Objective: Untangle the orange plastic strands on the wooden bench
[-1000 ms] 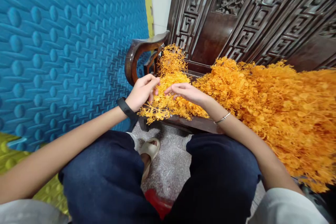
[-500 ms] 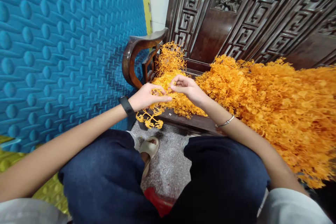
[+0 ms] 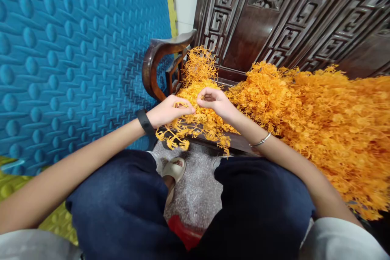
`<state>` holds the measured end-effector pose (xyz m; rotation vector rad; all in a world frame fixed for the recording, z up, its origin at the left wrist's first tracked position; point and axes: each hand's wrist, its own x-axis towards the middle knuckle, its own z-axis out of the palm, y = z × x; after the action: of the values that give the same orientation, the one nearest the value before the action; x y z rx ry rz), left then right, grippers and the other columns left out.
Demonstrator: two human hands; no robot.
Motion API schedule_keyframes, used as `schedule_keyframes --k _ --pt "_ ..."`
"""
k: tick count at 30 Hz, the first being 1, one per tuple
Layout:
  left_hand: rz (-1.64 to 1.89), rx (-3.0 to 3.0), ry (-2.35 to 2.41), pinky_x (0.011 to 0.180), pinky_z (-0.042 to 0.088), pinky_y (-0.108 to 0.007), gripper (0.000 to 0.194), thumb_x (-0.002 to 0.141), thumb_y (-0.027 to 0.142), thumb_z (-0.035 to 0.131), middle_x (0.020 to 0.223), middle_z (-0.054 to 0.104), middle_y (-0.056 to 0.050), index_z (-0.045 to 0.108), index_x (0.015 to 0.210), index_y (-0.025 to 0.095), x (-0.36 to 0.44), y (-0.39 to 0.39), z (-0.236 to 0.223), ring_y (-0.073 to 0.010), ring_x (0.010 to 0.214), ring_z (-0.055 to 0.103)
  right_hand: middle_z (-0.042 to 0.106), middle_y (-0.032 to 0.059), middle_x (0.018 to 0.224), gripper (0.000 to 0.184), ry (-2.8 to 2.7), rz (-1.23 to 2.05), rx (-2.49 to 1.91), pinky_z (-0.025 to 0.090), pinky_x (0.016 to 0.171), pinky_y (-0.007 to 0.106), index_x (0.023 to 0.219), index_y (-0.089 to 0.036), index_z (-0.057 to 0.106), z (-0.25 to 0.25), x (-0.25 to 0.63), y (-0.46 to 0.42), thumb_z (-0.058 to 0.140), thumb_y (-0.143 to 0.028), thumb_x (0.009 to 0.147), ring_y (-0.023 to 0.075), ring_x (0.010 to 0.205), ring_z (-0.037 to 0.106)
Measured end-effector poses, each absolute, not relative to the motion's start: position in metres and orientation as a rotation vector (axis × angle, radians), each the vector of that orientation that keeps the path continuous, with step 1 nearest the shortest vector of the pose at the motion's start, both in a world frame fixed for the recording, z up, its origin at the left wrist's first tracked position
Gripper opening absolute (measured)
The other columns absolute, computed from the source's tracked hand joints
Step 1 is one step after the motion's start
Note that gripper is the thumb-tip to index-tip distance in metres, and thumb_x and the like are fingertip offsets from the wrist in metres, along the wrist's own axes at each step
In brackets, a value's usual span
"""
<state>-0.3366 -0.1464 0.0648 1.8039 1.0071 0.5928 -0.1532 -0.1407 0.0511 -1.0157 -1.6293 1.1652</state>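
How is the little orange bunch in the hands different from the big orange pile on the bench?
The small orange bunch is thin and loose, while the big orange pile is thick and heaped high. The bunch is pinched by the left hand and right hand; the pile lies untouched. The bunch dangles over the wooden bench's front edge; the pile rests on the seat. Both are the same bright orange, branchy plastic-looking sprigs.

The orange sprigs [image 3: 319,113] look like moulded plastic, thin and slightly shiny. The bench [image 3: 243,24] is dark carved wood with a glossy polish. The blue wall mat [image 3: 76,48] seems to be soft matt foam, embossed. The bangle [image 3: 260,141] is bright metal; the floor [image 3: 195,187] is speckled stone.
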Motion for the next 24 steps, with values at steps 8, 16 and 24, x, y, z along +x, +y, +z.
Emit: schedule_keyframes --k 8,16,24 --pt "0.702 1.733 0.998 0.037 0.031 -0.016 0.010 0.075 0.019 0.059 0.052 0.050 0.005 0.064 0.073 0.012 -0.332 -0.144 0.065 -0.0029 0.037 0.037 0.050 -0.0038 0.062 0.010 -1.540 0.995 -1.146 0.036 0.061 0.026 0.066 -0.017 0.052 0.048 -0.154 -0.134 0.061 -0.013 0.068 0.0086 0.060 0.043" --pt "0.925 1.610 1.037 0.036 0.025 -0.016 0.010 0.074 0.021 0.059 0.047 0.042 0.007 0.062 0.071 0.011 -0.321 -0.139 0.062 -0.0029 0.037 0.032 0.048 -0.0034 0.062 0.010 -1.339 0.881 -1.216 0.038 0.060 0.025 0.067 -0.018 0.049 0.051 -0.173 -0.120 0.058 -0.013 0.070 0.0083 0.059 0.043" --pt "0.760 1.797 0.968 0.037 0.025 -0.016 0.013 0.074 0.023 0.059 0.055 0.055 0.002 0.065 0.069 0.013 -0.334 -0.158 0.072 -0.0028 0.039 0.036 0.051 0.0010 0.076 0.010 -1.083 0.450 -1.282 0.038 0.062 0.026 0.075 -0.019 0.052 0.037 -0.104 -0.069 0.050 -0.029 0.079 0.0123 0.070 0.049"
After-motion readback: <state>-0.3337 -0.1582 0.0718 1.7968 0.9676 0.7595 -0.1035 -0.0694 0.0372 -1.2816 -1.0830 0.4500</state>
